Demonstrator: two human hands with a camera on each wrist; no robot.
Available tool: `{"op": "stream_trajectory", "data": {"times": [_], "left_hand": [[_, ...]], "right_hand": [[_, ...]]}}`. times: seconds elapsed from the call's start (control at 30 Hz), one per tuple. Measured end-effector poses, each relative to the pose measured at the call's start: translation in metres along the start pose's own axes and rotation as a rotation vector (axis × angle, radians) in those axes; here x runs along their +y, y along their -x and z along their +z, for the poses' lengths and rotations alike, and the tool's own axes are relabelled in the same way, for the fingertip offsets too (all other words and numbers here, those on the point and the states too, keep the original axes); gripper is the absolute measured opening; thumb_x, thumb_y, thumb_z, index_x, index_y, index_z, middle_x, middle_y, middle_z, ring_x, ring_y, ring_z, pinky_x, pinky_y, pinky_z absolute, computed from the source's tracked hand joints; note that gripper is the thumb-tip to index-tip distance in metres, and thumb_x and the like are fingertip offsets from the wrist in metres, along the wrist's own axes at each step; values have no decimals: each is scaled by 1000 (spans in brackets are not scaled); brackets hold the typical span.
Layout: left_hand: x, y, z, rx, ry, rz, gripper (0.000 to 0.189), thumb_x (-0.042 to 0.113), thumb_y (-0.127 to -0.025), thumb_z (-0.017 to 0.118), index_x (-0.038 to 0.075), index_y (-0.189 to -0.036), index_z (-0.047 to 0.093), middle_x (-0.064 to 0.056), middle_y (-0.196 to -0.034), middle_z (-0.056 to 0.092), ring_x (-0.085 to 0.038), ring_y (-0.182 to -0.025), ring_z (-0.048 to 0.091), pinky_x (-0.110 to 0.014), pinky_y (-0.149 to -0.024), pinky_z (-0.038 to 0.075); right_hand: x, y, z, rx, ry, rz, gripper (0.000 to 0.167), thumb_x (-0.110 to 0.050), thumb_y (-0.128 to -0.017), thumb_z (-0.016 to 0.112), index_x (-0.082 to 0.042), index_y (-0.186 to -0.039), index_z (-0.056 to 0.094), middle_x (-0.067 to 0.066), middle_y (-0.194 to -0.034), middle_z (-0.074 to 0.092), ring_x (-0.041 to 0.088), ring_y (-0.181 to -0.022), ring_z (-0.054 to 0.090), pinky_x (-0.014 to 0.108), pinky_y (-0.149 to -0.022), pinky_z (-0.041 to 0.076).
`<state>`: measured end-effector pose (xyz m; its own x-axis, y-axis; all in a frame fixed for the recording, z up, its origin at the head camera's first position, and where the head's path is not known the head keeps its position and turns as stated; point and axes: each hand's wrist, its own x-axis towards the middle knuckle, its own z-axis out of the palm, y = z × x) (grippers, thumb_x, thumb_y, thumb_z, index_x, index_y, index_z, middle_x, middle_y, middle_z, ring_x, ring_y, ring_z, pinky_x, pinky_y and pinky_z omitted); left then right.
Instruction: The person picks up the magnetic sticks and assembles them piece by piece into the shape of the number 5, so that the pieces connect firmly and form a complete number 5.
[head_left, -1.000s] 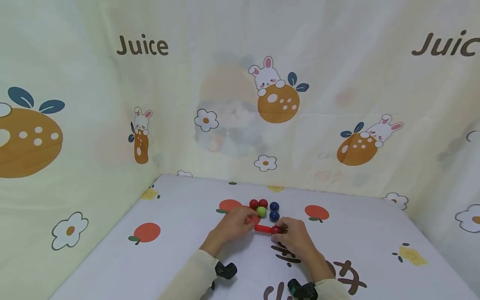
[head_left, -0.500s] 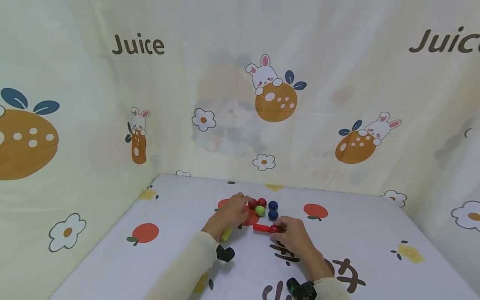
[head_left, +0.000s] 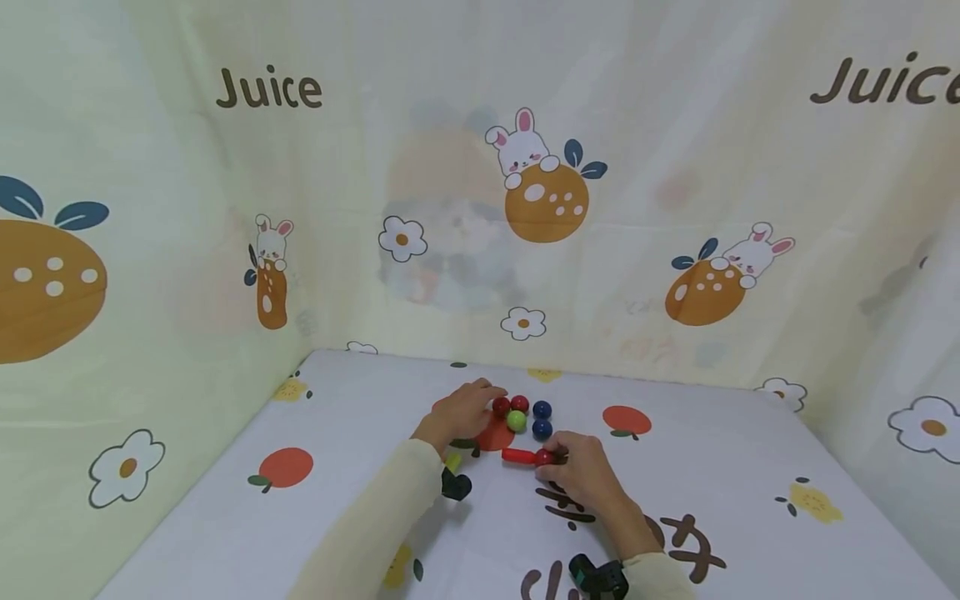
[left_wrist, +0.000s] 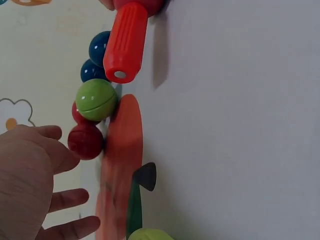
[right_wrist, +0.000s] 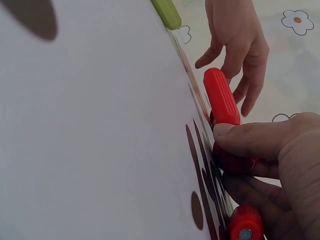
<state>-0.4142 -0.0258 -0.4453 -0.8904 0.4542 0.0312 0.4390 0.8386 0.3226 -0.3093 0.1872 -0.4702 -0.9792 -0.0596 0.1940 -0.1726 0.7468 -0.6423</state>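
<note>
My right hand (head_left: pixel 585 471) pinches a red ball (head_left: pixel 544 457) between thumb and fingers. A ridged red stick (head_left: pixel 518 456) juts left from the ball; in the left wrist view its free end shows a round grey tip. Below the right fingers, the right wrist view shows a second red stick (right_wrist: pixel 246 225) with a grey tip. My left hand (head_left: pixel 467 410) reaches over the far side, fingertips right at the leftmost dark red ball (left_wrist: pixel 85 141), fingers loosely extended. Against that ball sit another red ball (head_left: pixel 520 404) and a green ball (left_wrist: pixel 97 100).
Two blue balls (head_left: pixel 542 419) stand just right of the green one. A yellow-green stick (right_wrist: pixel 167 13) lies beneath the left forearm. The white tablecloth (head_left: pixel 712 467) has printed fruit and letters, and a printed curtain (head_left: pixel 420 167) rises behind the table's far edge.
My left hand has moved from beside the red stick's free end away to the leftmost red ball, uncovering the yellow-green stick. The right hand keeps its hold on the red ball.
</note>
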Motion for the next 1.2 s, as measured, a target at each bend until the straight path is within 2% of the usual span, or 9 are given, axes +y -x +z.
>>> {"op": "stream_trajectory", "data": {"times": [0.17, 0.3, 0.5, 0.63, 0.9, 1.03, 1.2], "left_hand": [[-1, -6, 1, -35, 18, -21, 44, 19, -101, 59, 26, -145, 57, 2, -136, 58, -18, -125, 54, -44, -103, 50], [-1, -7, 0, -33, 58, -41, 40, 20, -100, 61, 27, -140, 60, 3, -132, 61, -17, -120, 55, -46, -102, 51], [-1, -12, -2, -61, 67, -12, 26, 25, -99, 64, 25, -125, 64, 5, -114, 63, -15, -104, 55, -40, -92, 54], [0, -10, -2, -88, 72, 1, 26, 24, -99, 65, 24, -124, 63, 3, -111, 63, -15, -100, 56, -38, -88, 54], [-2, -5, -2, -65, 64, 7, 24, 22, -94, 72, 21, -115, 61, 4, -101, 61, -15, -95, 56, -34, -83, 53], [-1, -2, -2, -73, 79, -7, 26, 24, -93, 74, 21, -115, 62, 4, -100, 61, -16, -97, 55, -34, -82, 54], [-3, 1, -1, -78, 117, -4, 37, 24, -92, 75, 20, -127, 64, 1, -109, 63, -17, -103, 54, -34, -84, 56]], "right_hand": [[1, 0, -1, -4, -3, 4, 27, -14, -78, 88, -15, -101, 74, -2, -91, 68, 17, -88, 59, 32, -76, 57], [2, -1, -1, -5, 2, -1, 26, -13, -78, 88, -15, -100, 74, -3, -91, 68, 17, -88, 59, 33, -76, 57], [2, -2, -1, -12, 4, 4, 26, -13, -78, 88, -15, -100, 74, -3, -91, 68, 17, -88, 58, 33, -77, 56], [2, -1, -1, -20, 6, 16, 26, -14, -79, 88, -15, -101, 73, -3, -91, 68, 17, -89, 58, 33, -77, 56], [2, -1, -1, -13, 14, 8, 26, -13, -78, 88, -15, -99, 73, -2, -91, 68, 17, -89, 58, 34, -77, 56], [3, -2, 0, -12, 9, 10, 27, -13, -78, 89, -15, -100, 74, -2, -91, 68, 17, -88, 58, 33, -76, 56], [2, -2, 0, -8, 14, 6, 27, -14, -78, 89, -15, -99, 74, -2, -90, 68, 17, -88, 58, 33, -76, 56]]}}
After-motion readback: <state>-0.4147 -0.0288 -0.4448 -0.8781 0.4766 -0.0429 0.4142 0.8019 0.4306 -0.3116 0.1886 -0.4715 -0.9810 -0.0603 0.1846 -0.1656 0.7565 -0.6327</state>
